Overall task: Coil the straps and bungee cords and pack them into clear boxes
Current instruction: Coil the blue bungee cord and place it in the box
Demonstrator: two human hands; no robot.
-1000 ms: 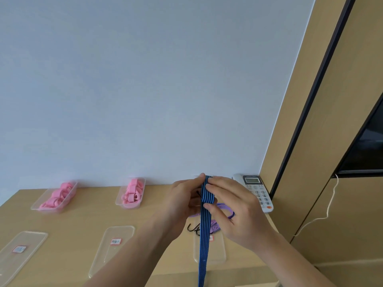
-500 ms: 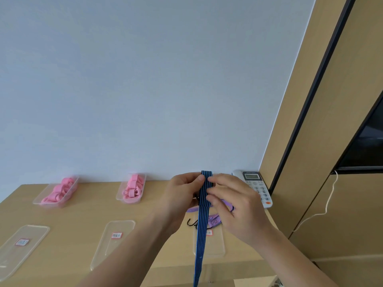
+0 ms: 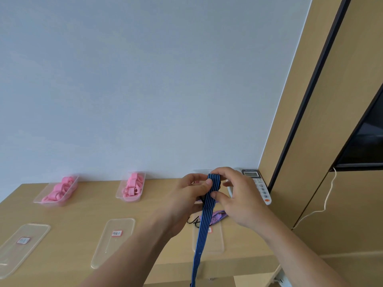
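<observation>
A blue bungee cord with black stripes (image 3: 202,228) is held above the table, its top looped over my fingers and its tail hanging past the table's front edge. My left hand (image 3: 189,195) pinches the loop with the thumb on top. My right hand (image 3: 238,200) grips the same loop from the right, thumb pressed on the strap. Under my hands lie a purple strap (image 3: 217,216) and black hooks (image 3: 193,221). Two clear boxes (image 3: 57,190) (image 3: 131,188) at the back hold pink coiled straps.
Three clear lids with red-bordered labels lie along the table front (image 3: 21,245) (image 3: 114,239) (image 3: 209,241). A white desk phone (image 3: 258,184) sits at the back right by a wooden wall panel. A thin white cable (image 3: 323,204) hangs at right.
The loop of the blue cord has grown over my fingers as both hands wound it. The hands rose slightly and the camera view shifted a little.
</observation>
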